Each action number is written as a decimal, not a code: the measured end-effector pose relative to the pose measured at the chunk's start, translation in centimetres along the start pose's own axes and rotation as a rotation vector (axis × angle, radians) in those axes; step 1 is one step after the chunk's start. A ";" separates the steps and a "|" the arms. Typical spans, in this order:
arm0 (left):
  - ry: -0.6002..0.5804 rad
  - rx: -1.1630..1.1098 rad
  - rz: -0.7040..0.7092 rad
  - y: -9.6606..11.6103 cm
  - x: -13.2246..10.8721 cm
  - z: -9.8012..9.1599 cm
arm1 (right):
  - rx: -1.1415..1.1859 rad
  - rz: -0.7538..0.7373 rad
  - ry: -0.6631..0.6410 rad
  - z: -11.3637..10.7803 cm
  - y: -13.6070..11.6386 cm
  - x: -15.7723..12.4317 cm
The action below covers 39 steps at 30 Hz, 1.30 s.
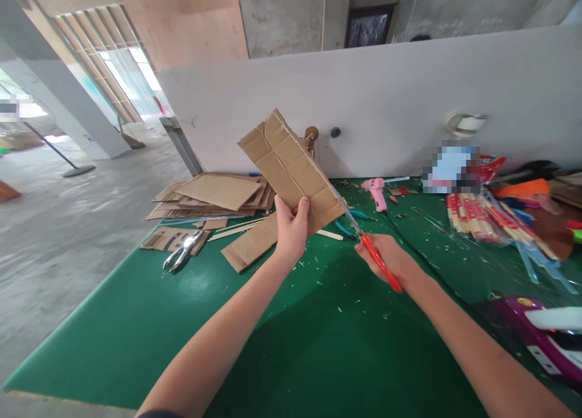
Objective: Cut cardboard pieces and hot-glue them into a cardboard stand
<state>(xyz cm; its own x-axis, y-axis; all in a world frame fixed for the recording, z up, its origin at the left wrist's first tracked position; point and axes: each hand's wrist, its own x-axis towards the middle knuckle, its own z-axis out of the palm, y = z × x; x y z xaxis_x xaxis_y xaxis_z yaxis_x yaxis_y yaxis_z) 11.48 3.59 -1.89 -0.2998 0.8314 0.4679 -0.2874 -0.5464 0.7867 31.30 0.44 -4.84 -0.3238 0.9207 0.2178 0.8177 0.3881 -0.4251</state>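
L hand [291,230] pinches creased, rect. brown c'board [295,169] at its 12 o'clock; R hand [394,253] grips red-handled scissors [377,257], metal blades [349,214] aimed 11 o'clock along c'board's edge, over smooth green tabletop [313,327].

My left hand [291,227] grips a creased piece of cardboard [295,169], tilted above the green table [182,333]. With my right hand [394,255] I hold red-handled scissors [379,260] at the cardboard's edge. A pink glue gun [377,192] lies beyond.
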 end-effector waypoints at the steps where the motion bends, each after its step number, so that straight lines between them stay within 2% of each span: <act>1: -0.001 -0.002 -0.002 0.0 0.0 0.0 | -0.011 -0.002 -0.007 -0.1 0.0 0.0; 11: -0.025 -0.054 -0.014 -0.2 -0.2 0.0 | -0.022 0.011 0.004 0.3 0.6 -0.1; 17: -0.059 0.009 -0.027 -0.5 -1.1 0.5 | 0.085 -0.111 -0.006 0.2 0.9 -0.1; 30: -0.090 0.014 0.004 -0.2 -1.1 0.5 | -0.013 0.018 0.011 -0.5 -0.7 -0.2; 39: -0.069 -0.018 -0.040 -0.7 -1.4 0.7 | -0.001 -0.009 0.028 -0.6 -0.3 -0.3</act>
<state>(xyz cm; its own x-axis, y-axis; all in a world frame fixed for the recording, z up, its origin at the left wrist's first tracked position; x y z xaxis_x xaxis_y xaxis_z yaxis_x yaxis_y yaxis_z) 12.71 2.83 -2.84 -0.2244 0.8572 0.4634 -0.3148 -0.5138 0.7981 31.43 -0.03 -4.25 -0.3176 0.9157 0.2462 0.8151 0.3964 -0.4225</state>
